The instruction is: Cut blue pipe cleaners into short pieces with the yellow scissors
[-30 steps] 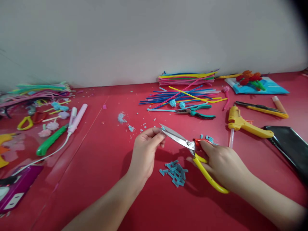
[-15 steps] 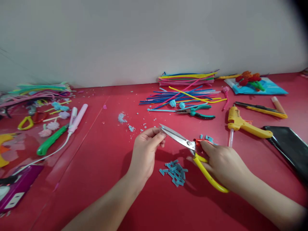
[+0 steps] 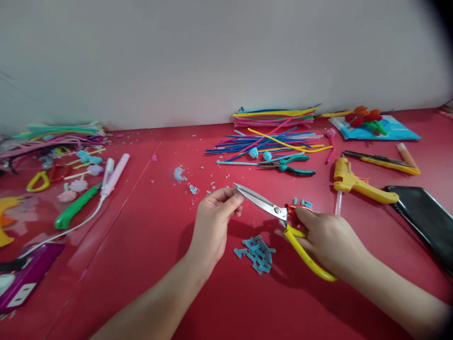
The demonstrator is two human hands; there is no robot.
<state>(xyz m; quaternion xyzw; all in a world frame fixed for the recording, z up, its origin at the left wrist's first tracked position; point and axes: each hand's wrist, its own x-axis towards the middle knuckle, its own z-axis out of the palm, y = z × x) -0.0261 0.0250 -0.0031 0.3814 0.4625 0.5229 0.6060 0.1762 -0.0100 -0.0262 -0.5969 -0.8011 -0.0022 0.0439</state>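
My right hand [image 3: 327, 241] grips scissors [image 3: 264, 203] with one red and one yellow handle. The blades point left, their tips right at the fingers of my left hand [image 3: 215, 222]. Thumb and fingers of that left hand are pinched together; whatever is between them is too small and covered to make out. Below the blades lies a pile of short light-blue pipe cleaner pieces [image 3: 256, 255]. A few more blue pieces [image 3: 306, 203] rest behind the red handle.
Pliers [image 3: 290, 165] and loose pipe cleaners [image 3: 262, 141] lie beyond my hands. On the right are a yellow glue gun [image 3: 345, 177], a utility knife [image 3: 382, 161] and a black phone [image 3: 421, 212]. Leftward lie a pink hair straightener [image 3: 115, 177], a green-handled tool [image 3: 76, 208] and a purple box [image 3: 33, 274].
Hardly anything differs. Both hands and the scissors hold nearly the same pose, and the view has shifted very slightly.
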